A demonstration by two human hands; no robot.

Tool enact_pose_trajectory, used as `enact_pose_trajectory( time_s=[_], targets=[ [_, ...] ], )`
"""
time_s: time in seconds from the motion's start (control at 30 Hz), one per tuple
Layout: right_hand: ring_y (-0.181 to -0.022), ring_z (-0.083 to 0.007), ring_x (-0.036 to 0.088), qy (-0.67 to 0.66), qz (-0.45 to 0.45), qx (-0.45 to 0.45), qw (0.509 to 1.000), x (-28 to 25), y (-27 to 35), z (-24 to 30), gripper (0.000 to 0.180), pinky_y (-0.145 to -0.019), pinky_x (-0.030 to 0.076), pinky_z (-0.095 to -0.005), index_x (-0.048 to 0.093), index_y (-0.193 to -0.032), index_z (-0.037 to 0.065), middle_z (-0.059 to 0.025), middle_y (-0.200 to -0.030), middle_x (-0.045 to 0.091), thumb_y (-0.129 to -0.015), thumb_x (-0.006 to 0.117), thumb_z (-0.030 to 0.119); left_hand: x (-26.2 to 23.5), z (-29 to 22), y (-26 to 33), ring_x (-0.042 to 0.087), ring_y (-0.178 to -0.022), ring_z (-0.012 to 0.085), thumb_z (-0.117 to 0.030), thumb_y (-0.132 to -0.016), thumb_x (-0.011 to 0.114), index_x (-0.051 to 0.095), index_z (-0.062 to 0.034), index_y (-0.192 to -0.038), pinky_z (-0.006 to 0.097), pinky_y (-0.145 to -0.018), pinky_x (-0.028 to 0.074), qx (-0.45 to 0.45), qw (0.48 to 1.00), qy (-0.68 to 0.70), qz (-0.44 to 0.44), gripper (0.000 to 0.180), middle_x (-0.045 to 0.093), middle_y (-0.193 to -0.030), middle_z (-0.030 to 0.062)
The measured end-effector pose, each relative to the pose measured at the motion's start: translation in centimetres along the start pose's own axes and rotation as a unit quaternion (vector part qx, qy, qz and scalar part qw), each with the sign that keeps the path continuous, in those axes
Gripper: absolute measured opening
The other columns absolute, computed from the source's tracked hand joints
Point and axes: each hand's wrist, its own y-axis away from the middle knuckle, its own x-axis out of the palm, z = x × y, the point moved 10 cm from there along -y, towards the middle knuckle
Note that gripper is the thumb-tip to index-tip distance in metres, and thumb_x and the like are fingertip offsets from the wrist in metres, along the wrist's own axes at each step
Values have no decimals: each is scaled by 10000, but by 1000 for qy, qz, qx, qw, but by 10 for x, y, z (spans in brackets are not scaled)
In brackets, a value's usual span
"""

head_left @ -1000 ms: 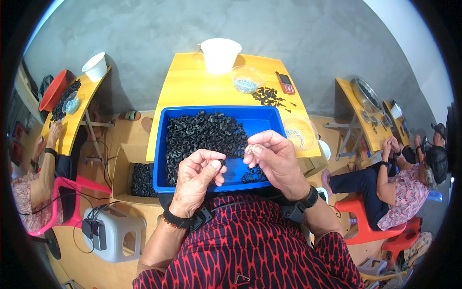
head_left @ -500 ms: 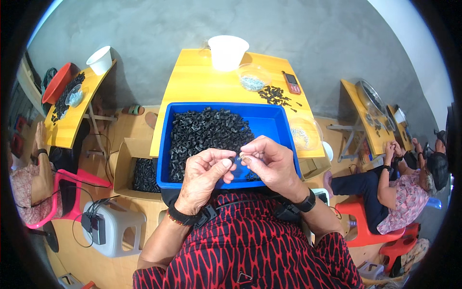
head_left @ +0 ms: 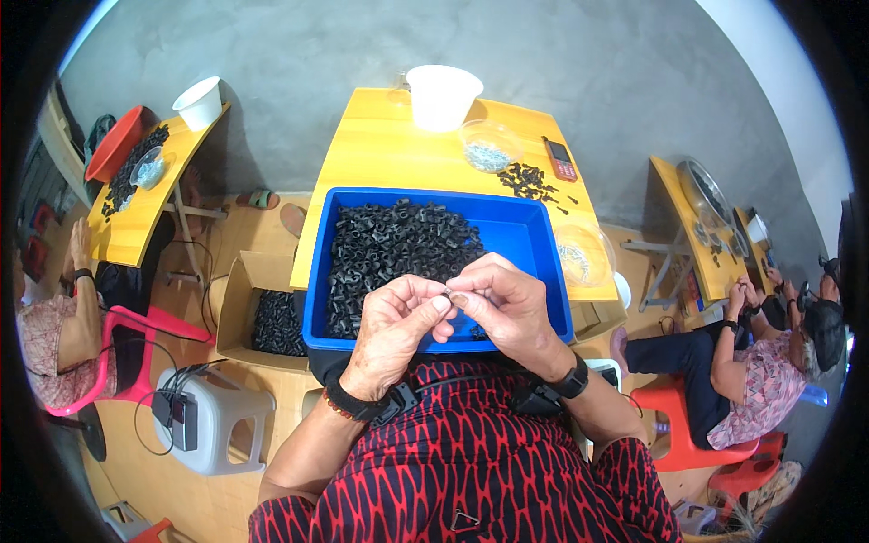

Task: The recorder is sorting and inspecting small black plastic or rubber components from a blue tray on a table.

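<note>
My left hand (head_left: 396, 328) and my right hand (head_left: 510, 312) meet fingertip to fingertip over the near side of a blue tray (head_left: 520, 242). Both are closed in a pinch, thumb against forefinger. A tiny piece (head_left: 447, 292) shows where the fingertips touch; the fingers cover most of it, and I cannot make out its kind. Small black plastic clips (head_left: 394, 240) are heaped across the left and middle of the tray. A few more dark pieces lie near its front edge, partly behind my right hand.
The yellow table (head_left: 371, 136) bears a white bucket (head_left: 444, 98), a clear bowl of small silvery pieces (head_left: 489, 157), loose black parts (head_left: 528, 182), a red phone (head_left: 560, 161) and another clear bowl (head_left: 577, 258). A cardboard box (head_left: 237, 317) stands lower left. People sit at tables on both sides.
My fingertips have come closer together, covering more of the small piece between them. The whole scene has shifted slightly in view.
</note>
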Motion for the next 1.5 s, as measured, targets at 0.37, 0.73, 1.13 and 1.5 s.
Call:
enact_pose_trajectory(
  time_s=[0.37, 0.73, 1.13, 1.5],
  targets=[
    [-837, -117, 605, -42, 8, 43, 998, 3, 4, -14, 169, -702, 484, -244, 685, -1010, 45, -55, -947, 628, -861, 690, -35, -2, 1, 0, 651, -699, 134, -63, -933, 681, 658, 5, -1055, 252, -650, 559, 0, 1000, -3, 1, 142, 707, -909, 103],
    [-818, -203, 648, 59, 33, 3, 998, -9, 0, 7, 177, -703, 512, -303, 678, -1009, 42, -88, -919, 648, -863, 657, -57, -1, -2, 0, 631, -716, 120, -19, -917, 685, 671, 4, -1074, 248, -676, 545, 25, 999, -16, 11, 159, 708, -918, 90],
    [-813, -273, 644, 127, 84, -79, 985, 1, -3, 25, 321, -689, 529, -352, 659, -1073, 51, -109, -924, 609, -797, 653, -111, 1, -5, -1, 621, -690, 108, -2, -909, 688, 664, 6, -1059, 241, -639, 529, 24, 999, -49, 2, 152, 696, -876, 72],
    [-760, -295, 637, 112, 87, -62, 988, 5, -10, 28, 316, -653, 519, -378, 662, -1064, 66, -116, -865, 611, -797, 630, -100, -5, -4, 0, 638, -650, 114, -8, -911, 690, 645, -24, -997, 236, -596, 527, 16, 1000, -13, -2, 98, 708, -878, 95]
  ],
)
